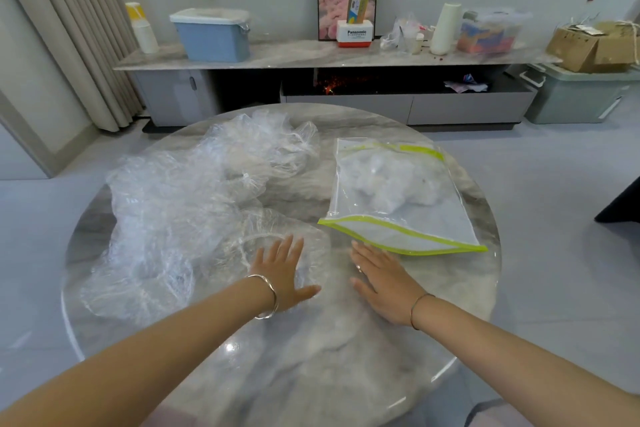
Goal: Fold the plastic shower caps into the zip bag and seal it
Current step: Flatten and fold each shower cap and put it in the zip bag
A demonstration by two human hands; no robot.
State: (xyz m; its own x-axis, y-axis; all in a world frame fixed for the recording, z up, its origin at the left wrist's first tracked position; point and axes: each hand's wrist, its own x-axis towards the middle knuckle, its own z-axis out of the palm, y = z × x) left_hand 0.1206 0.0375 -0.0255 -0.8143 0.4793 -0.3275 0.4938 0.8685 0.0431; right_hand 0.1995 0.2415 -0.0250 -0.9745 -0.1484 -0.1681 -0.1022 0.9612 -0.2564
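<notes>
Resting flat with fingers straight, the left grip [282, 270] lies on one clear shower cap [239, 246] at the near edge of the crumpled pile of shower caps [180, 198] on the bench [311, 357]. The right grip [382, 284], open too, lies on bare bench just beside the zip bag [408, 218]. Inside the bag is a white crumpled wad [388, 184]; whether the seal is closed, I can't tell.

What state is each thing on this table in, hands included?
Loose caps, crumpled in a heap, not yet bagged.
Near cap, spread out flat.
Zip bag, lying flat, white bundle inside, near mouth looks unsealed.
Left hand, open, resting flat on the near cap.
Right hand, open, flat on the table by the bag's near edge.
</notes>
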